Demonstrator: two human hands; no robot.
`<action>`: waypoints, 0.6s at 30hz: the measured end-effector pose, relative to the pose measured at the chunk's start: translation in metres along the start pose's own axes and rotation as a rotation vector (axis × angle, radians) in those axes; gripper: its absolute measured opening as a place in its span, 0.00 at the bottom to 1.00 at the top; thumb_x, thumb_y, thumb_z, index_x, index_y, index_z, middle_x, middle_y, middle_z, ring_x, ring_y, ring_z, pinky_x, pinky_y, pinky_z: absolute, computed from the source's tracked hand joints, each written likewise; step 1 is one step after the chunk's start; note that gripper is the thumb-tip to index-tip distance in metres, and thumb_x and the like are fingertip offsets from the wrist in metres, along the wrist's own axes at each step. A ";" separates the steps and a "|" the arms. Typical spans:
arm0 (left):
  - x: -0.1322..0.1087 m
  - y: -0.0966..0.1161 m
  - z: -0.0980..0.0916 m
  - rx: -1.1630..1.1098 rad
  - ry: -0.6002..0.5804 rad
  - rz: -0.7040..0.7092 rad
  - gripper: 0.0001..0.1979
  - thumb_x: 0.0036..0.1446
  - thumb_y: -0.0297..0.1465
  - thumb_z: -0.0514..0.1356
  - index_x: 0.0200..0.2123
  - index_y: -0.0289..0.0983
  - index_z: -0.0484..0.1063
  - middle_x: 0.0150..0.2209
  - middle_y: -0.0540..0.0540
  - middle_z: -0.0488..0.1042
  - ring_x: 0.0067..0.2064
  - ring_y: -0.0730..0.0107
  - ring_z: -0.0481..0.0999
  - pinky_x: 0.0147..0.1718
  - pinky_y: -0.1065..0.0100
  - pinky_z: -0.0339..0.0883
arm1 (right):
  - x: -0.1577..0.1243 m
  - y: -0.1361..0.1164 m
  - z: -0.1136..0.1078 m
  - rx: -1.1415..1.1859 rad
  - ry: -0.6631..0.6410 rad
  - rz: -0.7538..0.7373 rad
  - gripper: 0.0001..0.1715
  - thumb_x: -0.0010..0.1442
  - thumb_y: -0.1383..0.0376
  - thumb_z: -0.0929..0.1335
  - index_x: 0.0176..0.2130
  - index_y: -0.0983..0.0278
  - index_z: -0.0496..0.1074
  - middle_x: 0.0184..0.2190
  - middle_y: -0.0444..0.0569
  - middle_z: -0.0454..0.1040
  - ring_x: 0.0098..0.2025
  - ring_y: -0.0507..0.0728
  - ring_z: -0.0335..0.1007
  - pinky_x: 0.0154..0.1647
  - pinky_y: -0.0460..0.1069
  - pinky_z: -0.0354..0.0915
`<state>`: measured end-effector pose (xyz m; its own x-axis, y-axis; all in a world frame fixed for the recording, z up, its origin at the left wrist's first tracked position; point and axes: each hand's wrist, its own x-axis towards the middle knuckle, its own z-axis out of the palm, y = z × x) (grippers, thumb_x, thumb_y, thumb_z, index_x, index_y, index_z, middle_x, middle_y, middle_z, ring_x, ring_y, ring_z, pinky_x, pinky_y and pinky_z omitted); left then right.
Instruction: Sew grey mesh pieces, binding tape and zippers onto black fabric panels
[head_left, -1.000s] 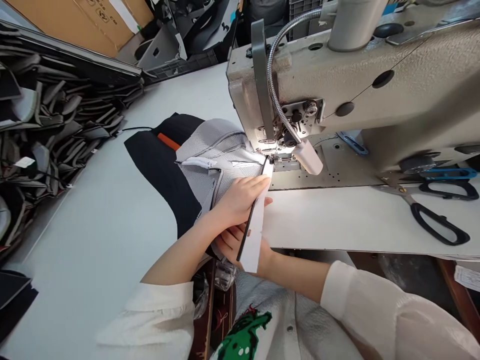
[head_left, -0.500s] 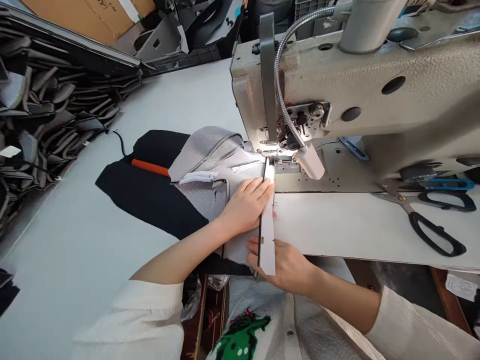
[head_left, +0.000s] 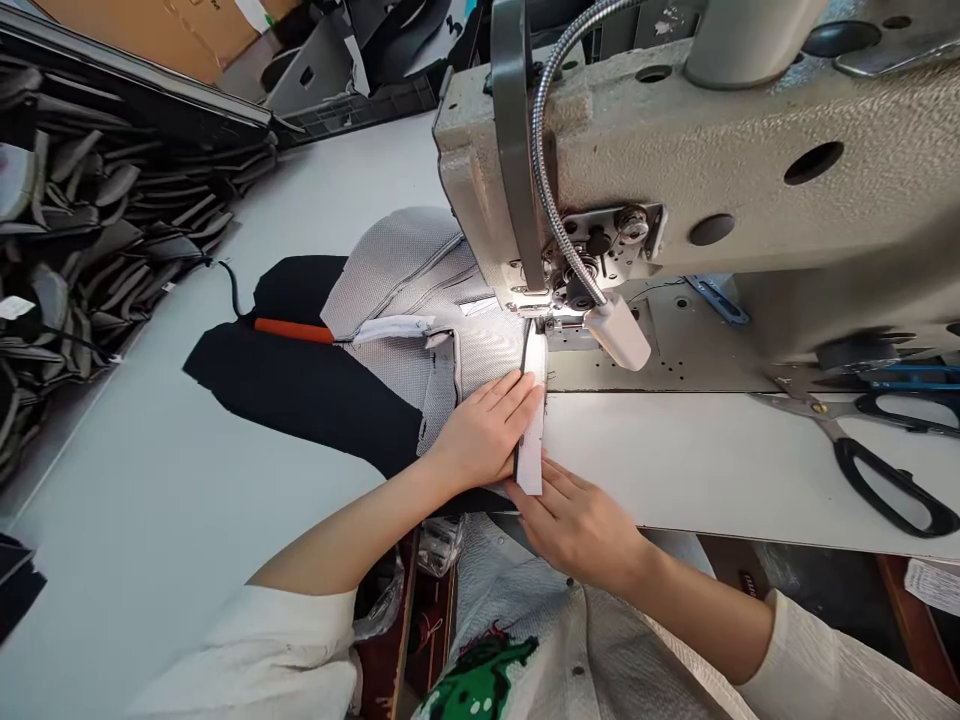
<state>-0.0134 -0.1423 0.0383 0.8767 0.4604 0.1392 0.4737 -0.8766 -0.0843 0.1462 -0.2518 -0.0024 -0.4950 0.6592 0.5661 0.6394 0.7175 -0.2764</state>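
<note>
A grey mesh fabric piece (head_left: 409,265) with seams lies joined to black fabric panels (head_left: 300,385), and an orange strip (head_left: 294,330) shows between the panels. Along the mesh's right edge runs a narrow white strip (head_left: 532,455) with a black edge, its far end under the presser foot of the sewing machine (head_left: 630,130). My left hand (head_left: 484,430) lies flat on the mesh and strip, fingers stretched toward the needle. At the strip's near end, my right hand (head_left: 581,520) has its thumb and fingers around it; the fingertips are partly hidden.
Black-handled scissors (head_left: 855,430) lie on the white table (head_left: 225,540) at right. A blue thread snipper (head_left: 716,298) rests on the machine bed. Stacked dark fabric pieces (head_left: 90,220) fill the left side. A lamp head (head_left: 619,330) hangs beside the needle.
The white strip and mesh have moved farther under the presser foot, leaving less strip toward me. My right hand has shifted slightly at its near end. The view has tilted slightly.
</note>
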 end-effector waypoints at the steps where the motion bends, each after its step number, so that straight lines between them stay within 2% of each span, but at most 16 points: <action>1: 0.000 0.000 0.001 -0.004 0.000 -0.001 0.27 0.62 0.37 0.52 0.59 0.24 0.63 0.60 0.30 0.62 0.62 0.49 0.62 0.59 0.53 0.62 | 0.000 0.000 0.000 0.004 -0.010 0.017 0.19 0.61 0.72 0.63 0.52 0.74 0.70 0.46 0.61 0.73 0.56 0.63 0.66 0.57 0.56 0.66; 4: 0.000 -0.002 0.002 0.013 -0.004 -0.002 0.24 0.62 0.32 0.52 0.58 0.26 0.63 0.60 0.32 0.63 0.62 0.51 0.62 0.59 0.54 0.62 | 0.004 -0.001 -0.004 -0.015 -0.078 0.102 0.21 0.61 0.72 0.63 0.54 0.75 0.68 0.45 0.61 0.72 0.55 0.63 0.66 0.55 0.54 0.68; 8: 0.001 -0.005 0.003 0.082 0.025 0.030 0.21 0.62 0.27 0.50 0.56 0.25 0.65 0.59 0.32 0.65 0.60 0.52 0.66 0.57 0.56 0.65 | 0.011 0.004 -0.011 -0.065 -0.166 0.147 0.21 0.62 0.69 0.63 0.55 0.72 0.68 0.45 0.56 0.73 0.53 0.62 0.66 0.56 0.56 0.65; 15: 0.006 -0.009 0.010 0.063 0.079 -0.012 0.18 0.64 0.27 0.49 0.54 0.30 0.68 0.56 0.36 0.69 0.57 0.57 0.70 0.53 0.59 0.69 | 0.018 0.021 -0.019 -0.216 -0.252 0.164 0.20 0.63 0.69 0.65 0.54 0.69 0.69 0.51 0.52 0.72 0.54 0.61 0.65 0.52 0.56 0.61; 18: 0.009 -0.011 0.012 0.043 0.104 -0.044 0.18 0.63 0.29 0.49 0.52 0.31 0.70 0.55 0.36 0.70 0.57 0.56 0.69 0.53 0.58 0.68 | 0.021 0.028 -0.018 -0.255 -0.250 0.155 0.19 0.63 0.69 0.65 0.53 0.69 0.70 0.52 0.53 0.72 0.54 0.61 0.65 0.51 0.56 0.60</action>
<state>-0.0093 -0.1265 0.0285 0.8427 0.4792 0.2453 0.5166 -0.8481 -0.1177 0.1646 -0.2222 0.0160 -0.4892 0.8125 0.3171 0.8281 0.5468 -0.1234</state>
